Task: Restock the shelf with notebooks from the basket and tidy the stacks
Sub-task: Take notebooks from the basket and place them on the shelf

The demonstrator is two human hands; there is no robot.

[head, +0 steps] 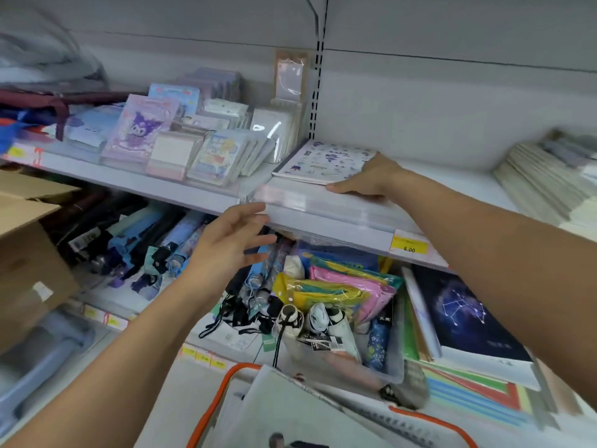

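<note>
A white notebook (318,161) printed with small purple figures lies flat on the upper shelf (339,210), beside the upright divider. My right hand (365,179) holds its near right corner, thumb along the front edge and fingers over the cover. Below the shelf's front lip hovers my left hand (231,236), fingers spread and holding nothing. At the bottom of the view sits the orange-rimmed basket (214,404) with spiral-bound notebooks (300,412) in it.
Packs of cartoon notepads (142,130) fill the shelf left of the divider. Pale notebooks (546,176) are stacked at the far right. Below lie folded umbrellas (155,244), coloured pouches (342,289) and a starry notebook (465,318). A cardboard box (29,253) stands left.
</note>
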